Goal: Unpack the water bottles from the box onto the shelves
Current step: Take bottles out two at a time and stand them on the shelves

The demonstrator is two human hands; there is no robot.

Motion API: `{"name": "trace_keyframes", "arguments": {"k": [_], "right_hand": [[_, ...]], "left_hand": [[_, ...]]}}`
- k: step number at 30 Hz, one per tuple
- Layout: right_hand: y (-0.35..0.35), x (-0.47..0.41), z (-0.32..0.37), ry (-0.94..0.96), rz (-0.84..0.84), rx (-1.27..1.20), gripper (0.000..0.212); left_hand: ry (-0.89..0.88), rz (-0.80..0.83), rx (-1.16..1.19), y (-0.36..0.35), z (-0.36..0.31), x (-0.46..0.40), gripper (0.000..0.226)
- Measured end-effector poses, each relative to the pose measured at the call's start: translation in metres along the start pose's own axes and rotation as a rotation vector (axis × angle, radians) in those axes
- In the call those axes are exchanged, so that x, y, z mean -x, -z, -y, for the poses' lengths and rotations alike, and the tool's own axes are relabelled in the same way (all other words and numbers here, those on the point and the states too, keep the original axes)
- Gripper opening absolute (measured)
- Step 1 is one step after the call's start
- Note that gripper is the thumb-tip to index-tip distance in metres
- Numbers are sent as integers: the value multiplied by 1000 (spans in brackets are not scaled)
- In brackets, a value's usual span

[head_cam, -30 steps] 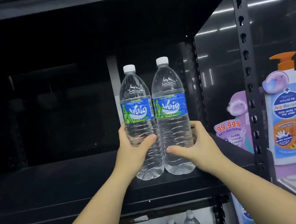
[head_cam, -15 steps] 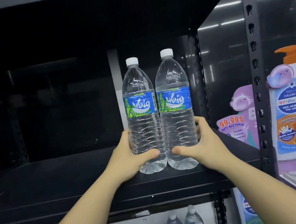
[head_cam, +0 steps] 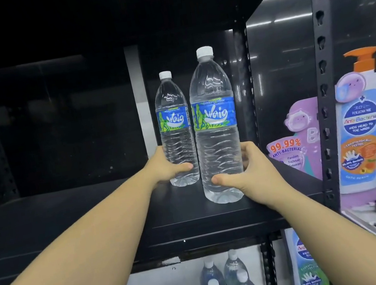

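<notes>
Two clear water bottles with white caps and blue-green labels stand upright on the black shelf (head_cam: 70, 217). The left bottle (head_cam: 175, 129) stands deeper on the shelf, and my left hand (head_cam: 165, 167) grips its lower part. The right bottle (head_cam: 215, 125) stands nearer the front, with my right hand (head_cam: 250, 169) curled round its lower body. The two bottles are a little apart. No box is in view.
A black perforated upright (head_cam: 325, 86) bounds the shelf on the right. Beyond it stands a purple display with a large pump-bottle cutout (head_cam: 364, 129). Several more water bottles (head_cam: 228, 281) stand on the level below. To the left, the shelf runs on dark.
The left bottle has slid deeper into the shelf with my left hand. The right bottle stays near the front. The view has moved closer.
</notes>
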State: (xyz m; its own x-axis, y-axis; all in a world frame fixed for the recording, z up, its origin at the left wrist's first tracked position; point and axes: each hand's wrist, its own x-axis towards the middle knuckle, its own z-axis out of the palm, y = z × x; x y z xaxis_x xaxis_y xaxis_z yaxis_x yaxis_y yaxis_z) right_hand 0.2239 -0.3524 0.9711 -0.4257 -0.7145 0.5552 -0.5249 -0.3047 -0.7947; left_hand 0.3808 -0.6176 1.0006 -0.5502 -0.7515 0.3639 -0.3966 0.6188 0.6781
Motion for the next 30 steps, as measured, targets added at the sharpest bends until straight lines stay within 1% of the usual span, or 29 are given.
{"name": "trace_keyframes", "arguments": {"k": [2,4,10,12,14,15,18,19,20,22,24,26,28,30], "right_hand": [[1,-1,-1,-14,-5,2,80],[0,-2,-1,-24,-7,17,80],[-2,-14,0,-69,4,93,74],[-4,-25,-1,-77,11,145,74],[-7,-37,-3,-97,22,178,76],[-8,-44,-5,-108,29,200,78],[-13,-67,-12,-137,32,282,83],[-15,-75,-15,-141,33,318,85],[-17,-82,-17,-146,38,352,86],[-20,-96,-20,-151,63,404,86],[-22,-108,-21,-135,106,455,74],[-22,-117,-24,-120,140,485,57],[-21,-126,-27,-106,165,516,50],[-22,-135,-30,-99,188,550,47]], "left_hand": [[66,12,-9,0,-22,12,107],[123,22,-2,-2,-31,16,104],[68,4,23,-7,-21,7,99],[46,-16,36,-10,-18,6,91],[27,-29,31,-13,-16,8,76],[26,-34,38,-13,-15,9,76],[37,-55,25,-15,-8,8,106],[30,-48,11,-17,-3,4,110],[32,-41,-20,-17,-8,9,108],[40,-42,-50,-19,-13,12,97],[49,-36,-68,-21,-12,9,92],[51,-20,-56,-20,-10,4,93],[68,5,-31,-18,-10,-3,98],[81,37,-36,-14,-13,-6,102]]}}
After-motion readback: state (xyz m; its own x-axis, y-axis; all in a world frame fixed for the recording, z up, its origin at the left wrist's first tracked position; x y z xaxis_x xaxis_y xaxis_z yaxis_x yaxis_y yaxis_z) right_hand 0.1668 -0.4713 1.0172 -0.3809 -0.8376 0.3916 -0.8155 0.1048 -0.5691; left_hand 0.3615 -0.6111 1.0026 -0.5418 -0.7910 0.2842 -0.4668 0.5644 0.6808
